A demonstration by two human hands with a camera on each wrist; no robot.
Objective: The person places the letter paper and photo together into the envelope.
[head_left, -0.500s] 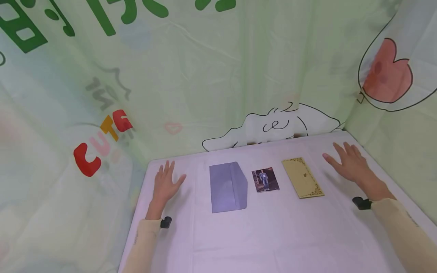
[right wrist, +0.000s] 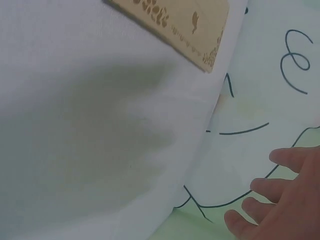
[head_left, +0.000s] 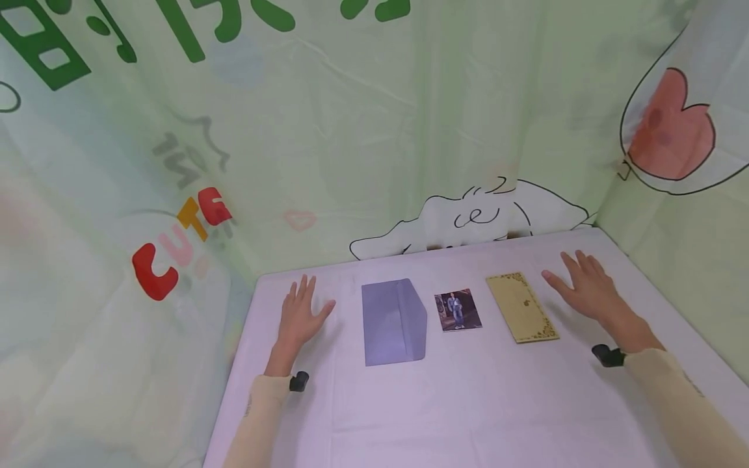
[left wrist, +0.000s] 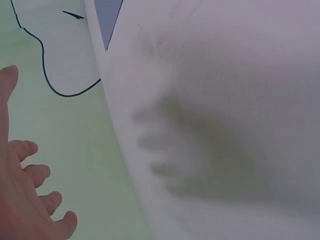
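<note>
My left hand (head_left: 300, 318) hovers over the left side of the table with fingers spread, holding nothing. Nearest to it lies a bluish-purple envelope (head_left: 386, 323), its flap toward the right. A small photo (head_left: 458, 310) of a standing figure in blue lies to the right of the envelope. Beyond it rests a tan card (head_left: 521, 307) with an ornate brown border; its corner also shows in the right wrist view. My right hand (head_left: 591, 289), fingers apart and empty, is above the table just right of this card. Both hands cast soft shadows on the cloth.
A pale lilac cloth (head_left: 421, 416) covers the table. Printed curtains (head_left: 351, 130) hang behind it and along both sides, close to the table's edges. A dark wrist camera (head_left: 608, 355) sits at the right cuff, another at the left.
Both hands have moved inward, the left to the right and the right to the left. The envelope, photo and card keep their places on the table; the head view has shifted slightly.
</note>
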